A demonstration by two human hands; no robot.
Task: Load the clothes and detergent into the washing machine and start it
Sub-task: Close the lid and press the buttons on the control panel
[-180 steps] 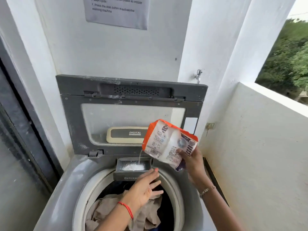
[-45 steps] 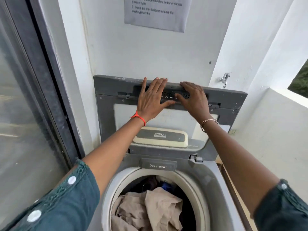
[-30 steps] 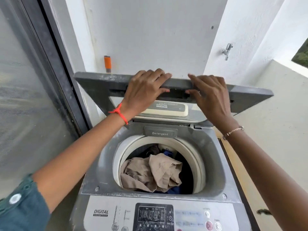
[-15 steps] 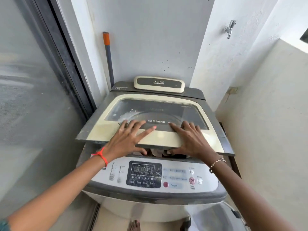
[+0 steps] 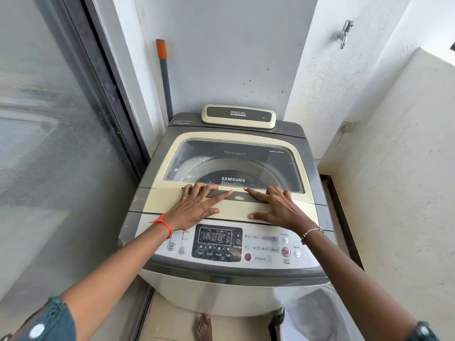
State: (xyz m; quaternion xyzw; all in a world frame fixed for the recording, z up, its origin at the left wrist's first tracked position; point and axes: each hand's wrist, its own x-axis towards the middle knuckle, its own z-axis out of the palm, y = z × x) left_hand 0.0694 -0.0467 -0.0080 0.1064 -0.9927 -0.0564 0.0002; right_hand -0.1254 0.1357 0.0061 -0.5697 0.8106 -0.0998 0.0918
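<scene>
The grey top-loading washing machine (image 5: 317, 193) stands in front of me with its cream-framed glass lid (image 5: 234, 163) lying flat and closed. My left hand (image 5: 197, 207) and my right hand (image 5: 275, 207) both press flat on the lid's front strip, fingers straight. Through the glass I see the drum rim; the clothes are barely visible. Below my hands is the control panel (image 5: 263, 247) with a lit display (image 5: 215, 237), a red program button (image 5: 248, 257) and a red start/pause button (image 5: 285, 252). The detergent bag is out of view.
A sliding glass door (image 5: 49, 143) runs along the left. A grey pole with an orange top (image 5: 163, 75) leans in the back corner. A tap (image 5: 343, 33) sticks out of the white wall, and a low wall (image 5: 406, 168) closes the right. A bare foot (image 5: 204, 327) shows below.
The lid has dropped the last bit from slightly raised to fully closed, with both hands staying flat on its front edge. Earlier, detergent was poured into the drawer and the lid was pulled down.
</scene>
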